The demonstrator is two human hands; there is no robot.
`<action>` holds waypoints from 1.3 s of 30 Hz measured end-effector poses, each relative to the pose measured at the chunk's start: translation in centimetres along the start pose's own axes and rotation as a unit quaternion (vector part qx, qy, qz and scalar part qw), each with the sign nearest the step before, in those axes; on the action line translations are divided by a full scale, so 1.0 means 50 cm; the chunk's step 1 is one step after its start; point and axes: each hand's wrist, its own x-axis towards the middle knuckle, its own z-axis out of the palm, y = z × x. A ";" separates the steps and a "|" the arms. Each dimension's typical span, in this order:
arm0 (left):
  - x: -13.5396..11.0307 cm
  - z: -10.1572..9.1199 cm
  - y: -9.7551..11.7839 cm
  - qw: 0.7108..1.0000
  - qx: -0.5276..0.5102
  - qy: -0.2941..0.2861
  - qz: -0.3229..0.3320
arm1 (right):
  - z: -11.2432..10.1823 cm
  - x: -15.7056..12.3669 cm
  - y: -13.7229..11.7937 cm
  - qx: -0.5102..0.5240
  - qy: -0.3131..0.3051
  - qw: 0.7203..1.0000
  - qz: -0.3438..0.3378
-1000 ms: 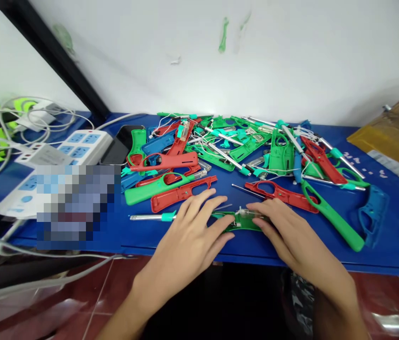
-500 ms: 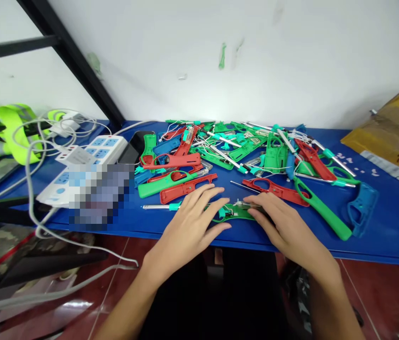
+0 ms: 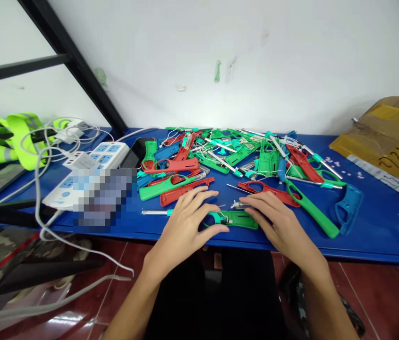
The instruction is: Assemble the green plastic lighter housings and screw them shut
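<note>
Close to the table's front edge lies an open green lighter shell, hollow side up, with a teal trigger piece in it and a metal tube extending left. My left hand is closed over the shell's left part, thumb on the near side and fingers on the far side, hiding some of it. Between thumb and fingers my right hand pinches a small clear fuel tank with a metal valve, just beyond the shell's far edge. Most of the tank is hidden by the fingers.
Behind my hands spreads a pile of red, green and blue lighter parts. A power strip with white cables and a blurred-out phone are at left. A taped cardboard box stands at right, near a blue shell.
My right hand has shifted the fuel tank slightly away from the green shell, so more of the shell shows. My left hand stays on the shell. The camera view has tilted a little.
</note>
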 end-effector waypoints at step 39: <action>0.120 -0.078 -0.005 0.979 0.065 -0.192 0.027 | 0.028 0.001 -0.039 -0.104 -0.008 0.993 -0.056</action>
